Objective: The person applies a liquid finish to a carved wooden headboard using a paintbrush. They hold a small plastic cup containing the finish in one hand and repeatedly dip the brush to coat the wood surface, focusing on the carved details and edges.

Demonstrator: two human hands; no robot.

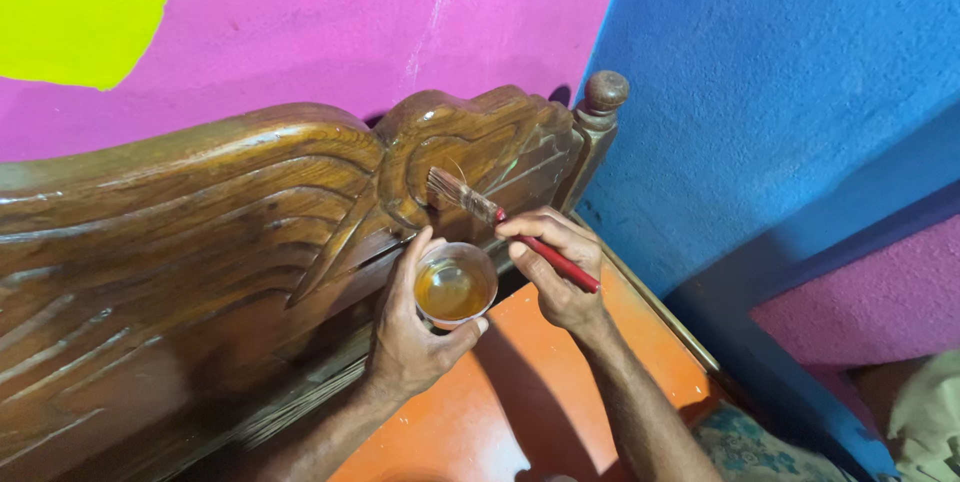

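**Brush on the carved headboard, cup of finish held close**

Pink and blue painted walls meet in a corner behind a dark, glossy carved wooden headboard (230, 242), with a yellow patch on the pink wall at upper left.

The right hand (555, 267) is pinched around the red handle of a paintbrush (500, 220), thumb and fingertips closed near the ferrule, and the bristles are pressed against the carved swirl near the headboard's turned corner post (600, 107). Just beside it, the left hand (415, 327) wraps a small clear cup (455, 287) of amber liquid, thumb up one side and fingers curled under and around the other, held upright close against the wood.

Below both hands lies an orange board (520, 382) inside the bed frame; a patterned cloth (745, 447) shows at the lower right.

The brush looks light and stiff in the handle, soft at the tip, best held low on the handle as it is now. The cup seems thin, light and easy to squeeze or tip; its liquid would spill readily, so a hold around the wall, kept level, suits it. The wet wood probably feels slick.

The headboard runs out of frame at left, both forearms are cut off below, and the cup's base is hidden by fingers.
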